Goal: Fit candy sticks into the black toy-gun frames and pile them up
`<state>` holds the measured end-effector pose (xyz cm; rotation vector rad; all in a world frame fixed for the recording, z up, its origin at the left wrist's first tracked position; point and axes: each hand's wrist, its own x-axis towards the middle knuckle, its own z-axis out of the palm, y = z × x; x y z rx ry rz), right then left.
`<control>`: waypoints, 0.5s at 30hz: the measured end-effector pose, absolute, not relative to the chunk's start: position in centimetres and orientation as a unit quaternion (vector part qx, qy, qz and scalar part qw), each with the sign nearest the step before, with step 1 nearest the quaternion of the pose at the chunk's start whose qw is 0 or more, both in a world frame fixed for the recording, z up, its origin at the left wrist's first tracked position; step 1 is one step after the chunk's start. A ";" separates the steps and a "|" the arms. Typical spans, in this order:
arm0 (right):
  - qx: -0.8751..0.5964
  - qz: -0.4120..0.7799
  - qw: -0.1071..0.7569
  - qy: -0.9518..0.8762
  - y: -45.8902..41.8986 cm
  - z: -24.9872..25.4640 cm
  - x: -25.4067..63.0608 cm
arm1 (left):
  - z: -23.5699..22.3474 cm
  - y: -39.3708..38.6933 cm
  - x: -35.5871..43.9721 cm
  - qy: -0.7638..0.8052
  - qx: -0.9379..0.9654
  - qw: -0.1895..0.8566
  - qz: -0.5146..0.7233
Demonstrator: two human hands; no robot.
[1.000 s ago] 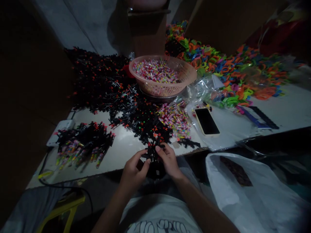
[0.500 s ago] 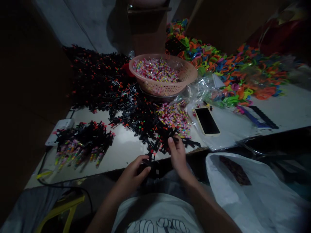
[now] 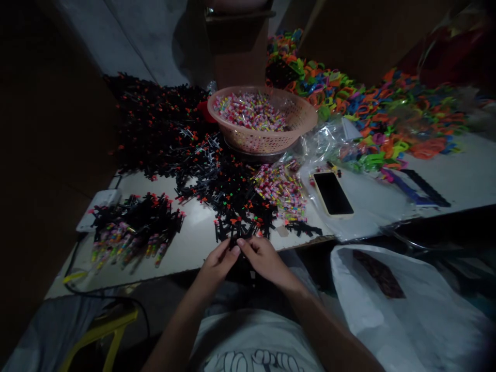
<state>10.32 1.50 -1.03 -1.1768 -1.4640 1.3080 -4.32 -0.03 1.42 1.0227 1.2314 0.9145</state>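
Observation:
Close together at the table's front edge, my left hand and my right hand are both closed. Between their thumbs and fingers is a small black plastic toy gun, mostly hidden by the fingers and the dim light. Just beyond my fingertips lies a loose heap of black toy guns with orange and green bits. Beside that heap are small candy-filled tubes in pink, yellow and white. Off to the left, toy guns with candy tubes attached lie in a bunch.
A pink colander full of candy tubes stands behind. A phone lies on plastic at right, near bright plastic pieces. A power strip sits at left. A white sack hangs below the table's right edge.
My right hand moved right and away to the toy guns near the candy tubes, then came back to meet my left hand. My left hand stayed near the table edge, holding a toy gun.

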 end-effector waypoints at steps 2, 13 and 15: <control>-0.492 0.462 0.393 -0.624 1.6 -1.1 10.7 | 1.2 -0.1 -4.0 0.530 0.401 0.624 0.412; -0.411 0.554 0.410 -0.597 0.8 -1.1 11.4 | 2.4 0.5 -4.3 0.505 0.231 0.665 0.498; -0.399 0.564 0.413 -0.593 0.4 -1.2 10.9 | 2.2 0.6 -4.3 0.501 0.242 0.642 0.528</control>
